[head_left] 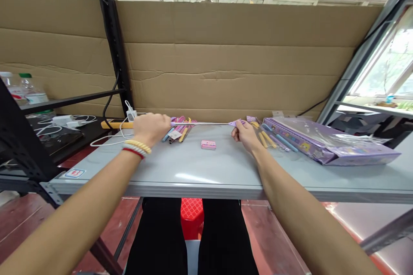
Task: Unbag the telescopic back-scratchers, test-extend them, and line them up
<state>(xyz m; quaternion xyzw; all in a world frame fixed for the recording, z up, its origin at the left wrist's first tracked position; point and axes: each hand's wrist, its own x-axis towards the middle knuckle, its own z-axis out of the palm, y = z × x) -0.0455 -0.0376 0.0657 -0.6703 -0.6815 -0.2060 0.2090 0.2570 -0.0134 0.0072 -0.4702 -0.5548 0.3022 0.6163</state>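
Observation:
My left hand [151,128] is closed round one end of a long thin silvery rod [206,123] held level just above the grey table [226,172]. My right hand [244,134] pinches the rod's other end, which has a purple tip [235,123]. Behind the left hand lies a bunch of coloured pens and pencils [180,129] in pink, blue and yellow. A small pink eraser-like block [208,145] lies on the table below the rod, between both hands. My left wrist wears yellow, white and red bands.
A purple stationery box in clear wrap [329,142] lies at the right, with yellow and blue pencils [271,139] beside it. White chargers and cables [77,121] sit at the left on a dark shelf. Cardboard sheets wall off the back. Black rack posts stand left and right.

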